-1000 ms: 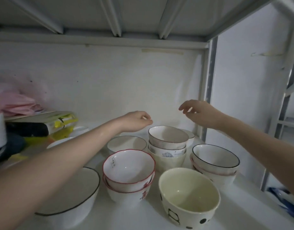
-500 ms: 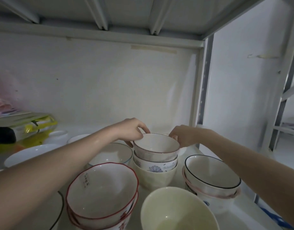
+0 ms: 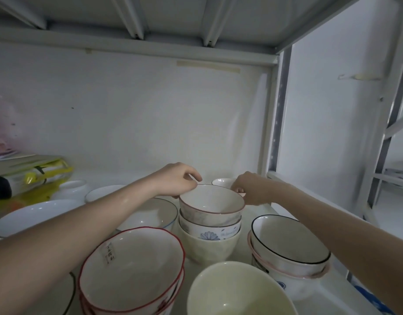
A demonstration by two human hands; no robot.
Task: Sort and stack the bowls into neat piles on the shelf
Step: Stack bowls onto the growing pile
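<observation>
A brown-rimmed bowl (image 3: 210,205) tops a middle stack, over a blue-flower bowl (image 3: 208,231) and a cream bowl (image 3: 207,248). My left hand (image 3: 177,181) pinches its left rim. My right hand (image 3: 248,189) grips its right rim. Both hold the same bowl, which still rests in the stack. In front left sit red-rimmed bowls (image 3: 132,271), nested. A black-rimmed bowl (image 3: 289,244) lies in a pink-rimmed one at the right. A pale yellow bowl (image 3: 239,292) stands nearest me.
White plates (image 3: 34,214) and a blue-rimmed shallow bowl (image 3: 159,214) lie at the left. A small white bowl (image 3: 222,181) stands behind the stack. Yellow packaging (image 3: 43,176) sits far left. The shelf's metal post (image 3: 276,123) stands right; the upper shelf (image 3: 173,17) hangs overhead.
Both hands came down from above onto the top bowl's rim and closed on it. The camera moved closer, so the bowls look larger.
</observation>
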